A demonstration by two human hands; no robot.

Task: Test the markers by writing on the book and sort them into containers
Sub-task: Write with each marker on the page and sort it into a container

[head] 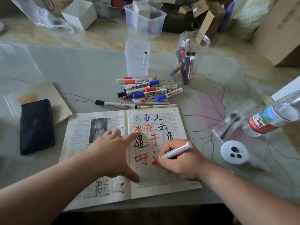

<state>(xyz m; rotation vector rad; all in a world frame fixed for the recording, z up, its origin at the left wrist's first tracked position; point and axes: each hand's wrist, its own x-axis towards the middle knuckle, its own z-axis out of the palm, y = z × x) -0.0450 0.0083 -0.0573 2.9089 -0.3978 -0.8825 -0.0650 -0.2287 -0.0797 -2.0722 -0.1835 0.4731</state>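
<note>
One red marker (176,151) is under test: your right hand (180,161) grips it in a writing hold, fingers curled round the barrel, tip touching the right-hand page of the open book (162,181), just beside a red character low on the page. Your left hand (110,148) lies spread across the gutter, fingers straight, pinning both pages. Write slowly with light, even pressure, so the line shows whether the ink flows full or starves. The red strokes on the page look solid, which suggests a working pen. Press the book flat through the whole stroke, since thin pages likely lift at the spine. Beyond the pile of markers (146,92) on the counter (81,70) stand a round jar (190,59) holding many markers and a square tub (137,62) holding one. Which takes the good pens cannot be told from here.
</note>
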